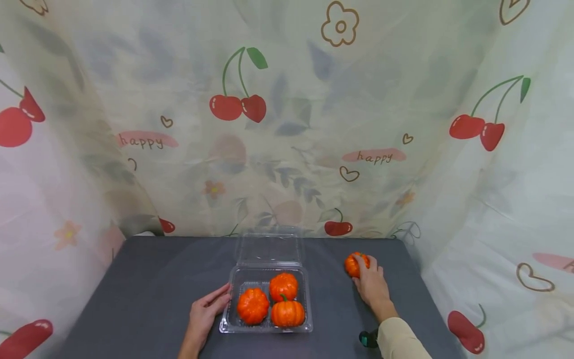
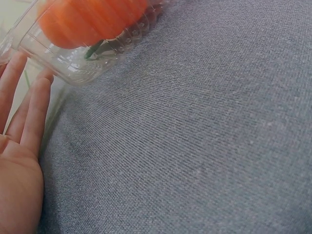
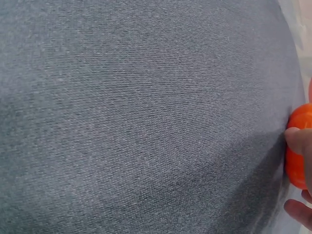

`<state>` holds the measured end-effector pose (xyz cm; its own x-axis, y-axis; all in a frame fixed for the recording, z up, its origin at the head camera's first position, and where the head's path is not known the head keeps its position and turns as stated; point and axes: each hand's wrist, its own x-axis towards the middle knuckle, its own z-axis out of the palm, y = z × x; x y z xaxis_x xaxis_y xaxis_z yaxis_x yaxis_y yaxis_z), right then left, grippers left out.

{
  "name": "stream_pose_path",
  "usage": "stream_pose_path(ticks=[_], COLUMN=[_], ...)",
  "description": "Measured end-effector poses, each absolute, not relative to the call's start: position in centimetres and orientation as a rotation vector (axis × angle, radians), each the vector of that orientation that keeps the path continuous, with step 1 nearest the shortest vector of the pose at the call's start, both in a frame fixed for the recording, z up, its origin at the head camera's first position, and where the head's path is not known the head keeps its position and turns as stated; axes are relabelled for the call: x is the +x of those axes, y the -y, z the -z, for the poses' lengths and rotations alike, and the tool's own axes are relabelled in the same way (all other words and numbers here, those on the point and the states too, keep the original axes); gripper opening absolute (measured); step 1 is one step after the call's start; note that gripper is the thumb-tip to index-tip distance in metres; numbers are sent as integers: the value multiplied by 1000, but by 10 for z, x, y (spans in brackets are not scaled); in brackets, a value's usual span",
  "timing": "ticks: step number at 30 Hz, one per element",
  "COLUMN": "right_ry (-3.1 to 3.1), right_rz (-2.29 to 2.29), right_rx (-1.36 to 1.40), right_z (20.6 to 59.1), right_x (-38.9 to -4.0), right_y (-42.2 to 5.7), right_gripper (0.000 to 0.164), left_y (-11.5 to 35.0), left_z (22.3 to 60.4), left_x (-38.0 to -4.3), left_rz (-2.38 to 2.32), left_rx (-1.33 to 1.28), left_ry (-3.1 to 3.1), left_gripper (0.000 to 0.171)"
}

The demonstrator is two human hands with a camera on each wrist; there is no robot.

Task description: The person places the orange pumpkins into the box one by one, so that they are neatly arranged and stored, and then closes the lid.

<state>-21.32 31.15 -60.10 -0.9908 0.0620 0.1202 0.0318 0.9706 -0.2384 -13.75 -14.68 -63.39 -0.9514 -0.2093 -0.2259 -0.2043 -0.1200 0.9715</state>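
A clear plastic clamshell box [image 1: 227,326] stands on the table with its lid [image 1: 269,249] raised at the back. Inside sit three small orange pumpkins: one at the left [image 1: 253,306], one at the back right [image 1: 283,286] and one at the front right [image 1: 288,313]. My left hand [image 1: 207,313] touches the box's left side with nearly straight fingers; the left wrist view shows those fingertips [image 2: 43,83] by the clear wall. Off to the right, my right hand [image 1: 373,284] grips another small pumpkin [image 1: 352,266] on the table, its thumb [image 3: 294,139] pressed against the side.
The dark grey cloth-covered table [image 1: 148,294] reaches back to a hanging patterned curtain [image 1: 287,124], which also encloses both sides. A small dark green and black object [image 1: 368,339] shows beside the right sleeve [image 1: 401,339].
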Motion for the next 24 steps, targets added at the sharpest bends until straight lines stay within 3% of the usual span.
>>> stream_pose_path(ticks=[24], right_ry=[2915], right_rz=[-475], right_rx=[-83], right_z=[608], right_x=[-203], right_y=[-301], right_gripper=[70], left_y=[148], left_z=[635], left_x=[-138], left_rz=[2278], left_rx=[475], left_ry=[2104], left_gripper=[52])
